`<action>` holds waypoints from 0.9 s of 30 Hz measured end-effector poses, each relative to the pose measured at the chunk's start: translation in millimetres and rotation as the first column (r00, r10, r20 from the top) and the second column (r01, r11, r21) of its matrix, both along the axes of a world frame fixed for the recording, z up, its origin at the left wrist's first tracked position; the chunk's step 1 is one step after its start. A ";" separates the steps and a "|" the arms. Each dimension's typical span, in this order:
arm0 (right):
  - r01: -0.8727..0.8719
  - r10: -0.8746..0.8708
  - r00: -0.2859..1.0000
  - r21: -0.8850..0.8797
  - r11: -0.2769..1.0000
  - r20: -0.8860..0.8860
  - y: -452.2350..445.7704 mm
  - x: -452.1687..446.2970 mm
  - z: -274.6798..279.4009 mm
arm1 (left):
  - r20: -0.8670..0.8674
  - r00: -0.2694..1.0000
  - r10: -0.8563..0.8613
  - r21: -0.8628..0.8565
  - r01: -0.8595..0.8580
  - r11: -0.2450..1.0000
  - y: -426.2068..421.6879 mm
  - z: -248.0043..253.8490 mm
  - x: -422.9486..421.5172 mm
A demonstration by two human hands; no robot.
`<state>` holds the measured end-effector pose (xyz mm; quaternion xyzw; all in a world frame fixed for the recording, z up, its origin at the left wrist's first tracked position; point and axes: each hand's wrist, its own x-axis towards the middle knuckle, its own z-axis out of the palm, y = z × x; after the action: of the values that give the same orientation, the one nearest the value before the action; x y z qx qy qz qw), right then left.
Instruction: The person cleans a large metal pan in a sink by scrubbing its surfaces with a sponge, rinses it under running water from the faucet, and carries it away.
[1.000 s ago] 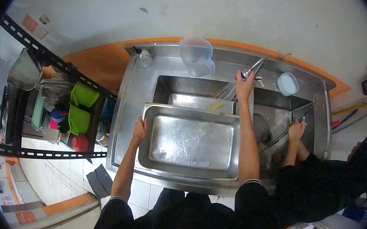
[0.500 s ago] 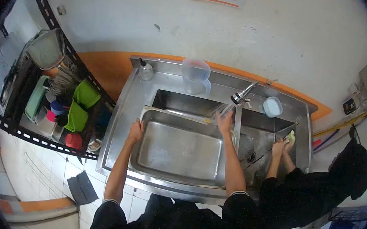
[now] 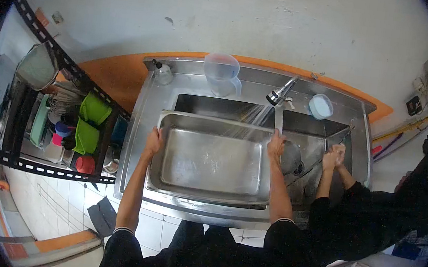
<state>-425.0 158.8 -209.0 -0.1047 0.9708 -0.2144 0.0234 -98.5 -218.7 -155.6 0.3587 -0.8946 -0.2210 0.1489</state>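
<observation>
Steel sink counter (image 3: 144, 110): wet pan (image 3: 211, 159) gripped at both short ends

Behind the counter, the white wall (image 3: 226, 20) carries an orange band (image 3: 107, 83). The pan, deep and rectangular, lies directly ahead of me over the left basin (image 3: 209, 105). Its long axis runs left to right, from one hand to the other. My left hand (image 3: 154, 141) is closed on the left end; my right hand (image 3: 276, 144) is closed on the right end, near the far corner. Of the two, the right is nearer the tap (image 3: 279, 93), whose spray (image 3: 257, 115) slants down leftward over the pan's far rim. Whether the basin's edge bears the pan or my hands alone do, I cannot tell from above. Also noted: clear pitcher (image 3: 221, 74) and pump bottle (image 3: 163, 74) behind the left basin, pale blue tub (image 3: 321, 107) right of the tap, co-worker's hands (image 3: 330, 159) over the right basin (image 3: 305, 123).
</observation>
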 end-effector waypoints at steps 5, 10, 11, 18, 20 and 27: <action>-0.185 0.162 0.977 -0.184 0.965 -0.136 -21.3 -36.2 -1.4 | -0.004 0.999 0.045 -0.075 -0.045 0.996 -30.9 45.2 -15.2; -0.147 0.198 0.962 -0.254 0.956 0.189 -56.4 -26.3 0.0 | 0.096 0.995 0.003 -0.161 0.013 0.987 -20.9 135.2 -21.5; -0.170 0.253 0.920 -0.278 0.946 0.298 -59.6 -27.0 -13.7 | 0.085 0.996 0.012 -0.163 0.002 0.987 -13.8 147.6 -24.3; -0.134 0.320 0.897 -0.501 0.855 0.306 -103.9 7.2 -91.0 | -0.152 0.982 -0.111 0.120 0.130 0.984 125.9 274.4 -81.8; -0.147 0.345 0.890 -0.528 0.837 0.299 -111.5 19.5 -100.2 | -0.099 0.988 -0.119 0.082 0.128 0.988 147.7 276.1 -98.9; -0.409 0.506 0.825 -0.354 0.841 0.249 -88.7 56.3 -168.8 | -0.088 0.938 -0.334 -0.076 0.328 0.942 180.0 230.4 -148.8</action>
<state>-368.7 70.1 -377.8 -0.3013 0.8568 -0.3542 0.2229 -247.4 -38.7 74.8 0.1869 -0.9399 -0.2337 0.1647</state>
